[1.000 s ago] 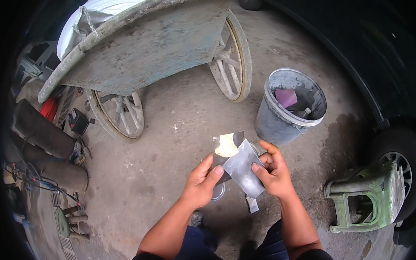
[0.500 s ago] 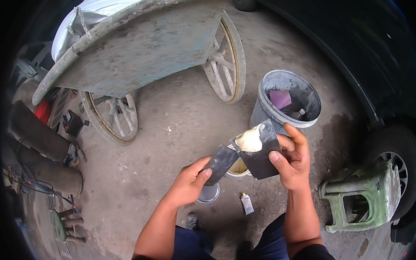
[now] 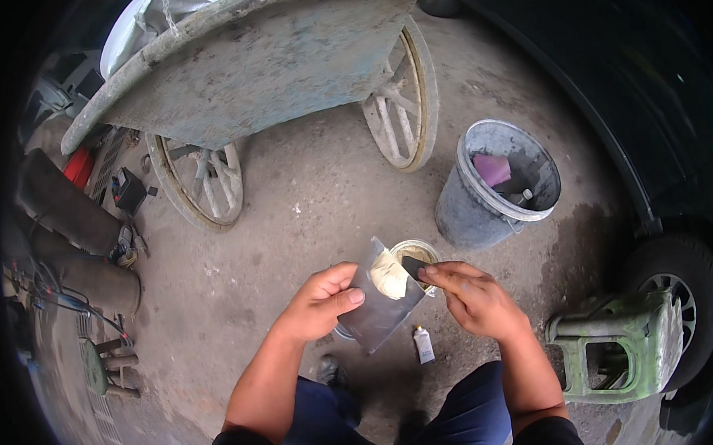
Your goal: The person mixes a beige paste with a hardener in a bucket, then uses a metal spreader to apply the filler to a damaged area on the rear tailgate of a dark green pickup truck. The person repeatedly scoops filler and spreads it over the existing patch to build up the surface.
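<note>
Paste (image 3: 389,275): cream lump on upper part of the dark sheet (image 3: 367,314) in the left hand; half a second ago a cream lump sat on the sheet in the right hand.
Left hand (image 3: 316,305): thumb on the sheet's face, fingers closed behind its left edge; grip firm on this larger piece, where the frame before showed a smaller dark piece here.
Right hand (image 3: 481,300): fingers pinched on the end of a small dark blade (image 3: 413,266); hand now turned over, back facing up, where fingers earlier stood raised behind a sheet.
Blade: points left, tip just beside the paste; contact cannot be told.
Tin (image 3: 414,243): open, cream-coloured contents, partly covered by blade and right hand; more of its upper rim shows than half a second ago.
Tube (image 3: 423,345): white, yellow cap, on the floor below the sheet, position on floor unchanged.
Bucket (image 3: 476,204): grey, beyond the right hand, purple piece (image 3: 492,169) inside, as before.
Stool (image 3: 665,339): green, lying at right near the wheel (image 3: 685,302), unchanged.
</note>
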A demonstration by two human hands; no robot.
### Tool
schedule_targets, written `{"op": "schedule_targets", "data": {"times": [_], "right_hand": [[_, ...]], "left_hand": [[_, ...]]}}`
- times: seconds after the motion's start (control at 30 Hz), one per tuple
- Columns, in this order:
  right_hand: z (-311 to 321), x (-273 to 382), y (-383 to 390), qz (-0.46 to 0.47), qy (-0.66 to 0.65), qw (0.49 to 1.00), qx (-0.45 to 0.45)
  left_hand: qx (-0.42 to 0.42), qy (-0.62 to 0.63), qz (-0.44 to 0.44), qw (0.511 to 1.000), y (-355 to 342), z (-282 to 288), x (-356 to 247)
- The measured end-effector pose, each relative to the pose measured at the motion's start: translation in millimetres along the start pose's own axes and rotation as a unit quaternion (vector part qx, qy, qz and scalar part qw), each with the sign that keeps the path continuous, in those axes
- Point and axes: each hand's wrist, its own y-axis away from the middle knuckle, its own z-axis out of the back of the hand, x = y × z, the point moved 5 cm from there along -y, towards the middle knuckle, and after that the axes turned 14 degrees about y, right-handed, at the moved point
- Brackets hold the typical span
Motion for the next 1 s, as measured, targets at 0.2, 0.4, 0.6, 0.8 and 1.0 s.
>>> {"op": "schedule_targets", "data": {"times": [0.2,0.4,0.6,0.8,1.0], "right_hand": [[-22.4,-38.3,16.0,-0.282,-0.442,0.823,-0.221],[-61.8,-30.2,-4.1,-0.332,-0.463,0.798,-0.194],[-136.2,-85.1,33.0,-0.378,-0.481,0.774,-0.162],[-314.3,-110.5,155.4,-0.504,-0.279,0.797,0.182],[-383.1,-123.5,184.1,-0.492,-0.015,0.837,0.238]], "left_hand": [[-0.034,0.036,0.061,0.997,1.6,-4.5,14.4],[-0.066,0.046,0.073,0.994,-2.7,-22.7,39.9],[-0.145,0.034,-0.035,0.988,17.0,10.0,4.9],[-0.214,-0.006,-0.163,0.963,47.9,32.8,-35.9],[-0.249,-0.046,-0.183,0.95,75.8,48.8,-41.2]]}}
